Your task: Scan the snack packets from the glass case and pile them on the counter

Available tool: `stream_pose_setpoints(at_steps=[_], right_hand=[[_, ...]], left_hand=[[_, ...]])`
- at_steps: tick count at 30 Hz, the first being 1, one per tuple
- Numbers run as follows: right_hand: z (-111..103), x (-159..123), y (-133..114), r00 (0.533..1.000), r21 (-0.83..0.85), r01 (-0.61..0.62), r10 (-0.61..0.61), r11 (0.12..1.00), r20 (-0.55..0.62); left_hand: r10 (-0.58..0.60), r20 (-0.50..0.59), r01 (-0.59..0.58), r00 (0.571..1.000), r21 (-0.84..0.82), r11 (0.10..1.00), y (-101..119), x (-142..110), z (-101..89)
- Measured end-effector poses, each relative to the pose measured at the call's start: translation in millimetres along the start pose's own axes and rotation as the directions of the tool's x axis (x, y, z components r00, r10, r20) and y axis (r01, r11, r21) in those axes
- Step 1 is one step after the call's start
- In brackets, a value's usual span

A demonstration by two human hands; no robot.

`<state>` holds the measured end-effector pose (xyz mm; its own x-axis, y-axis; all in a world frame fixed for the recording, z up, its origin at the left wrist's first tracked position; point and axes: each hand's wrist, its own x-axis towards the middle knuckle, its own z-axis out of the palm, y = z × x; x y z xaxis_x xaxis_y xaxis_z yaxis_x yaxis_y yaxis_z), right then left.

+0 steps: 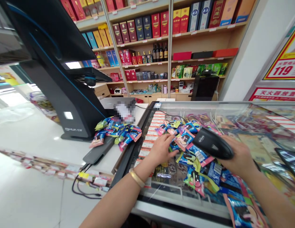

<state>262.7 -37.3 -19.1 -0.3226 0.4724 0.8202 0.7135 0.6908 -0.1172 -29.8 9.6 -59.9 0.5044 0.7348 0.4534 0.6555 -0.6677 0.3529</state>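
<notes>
A black handheld barcode scanner (pixel 210 143) is gripped in my right hand (pixel 240 155), its head pointing left over a pile of small snack packets (pixel 191 158). These blue, pink and green wrappers lie on a glass-topped counter (pixel 166 193). At the pile's left edge, my left hand (pixel 163 148) rests with thumb and fingers apart, its fingertips touching the packets. No packet is visibly clasped in it. A larger blue and pink bag (pixel 244 210) lies at the near right, partly behind my right forearm.
On the white counter to the left stands a dark checkout screen (pixel 73 95). A second heap of packets (pixel 118 131) lies by its base, over a dark flat device (pixel 99 152) with cables. Shelves of boxes and bottles (pixel 147 53) line the back wall. A phone-like dark object (pixel 288 161) lies at right.
</notes>
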Motion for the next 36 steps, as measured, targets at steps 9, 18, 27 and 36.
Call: stream_pose_setpoints(at_steps=[9, 18, 27, 36], right_hand=[[1.0, 0.0, -4.1, 1.000, -0.001, -0.012, 0.012, 1.000, 0.025], [5.2, -4.0, -0.6, 1.000, -0.030, -0.026, 0.026, 0.999, 0.011], [6.8, -5.2, -0.8, 0.998, -0.040, -0.058, 0.059, 0.998, 0.032], [5.9, -3.8, -3.3, 1.000, -0.040, -0.008, 0.009, 0.999, 0.027]], left_hand=[[-0.211, 0.054, 0.211, 0.976, -0.003, 0.977, 3.1, 1.7, 9.5], [-0.253, 0.023, 0.252, 0.967, -0.224, 0.941, -12.2, -1.8, -21.5], [-0.531, 0.175, 0.469, 0.829, -0.735, 0.490, -23.8, -1.1, -28.2], [-0.715, 0.355, 0.351, 0.603, -0.922, -0.162, -13.0, 9.4, -41.0]])
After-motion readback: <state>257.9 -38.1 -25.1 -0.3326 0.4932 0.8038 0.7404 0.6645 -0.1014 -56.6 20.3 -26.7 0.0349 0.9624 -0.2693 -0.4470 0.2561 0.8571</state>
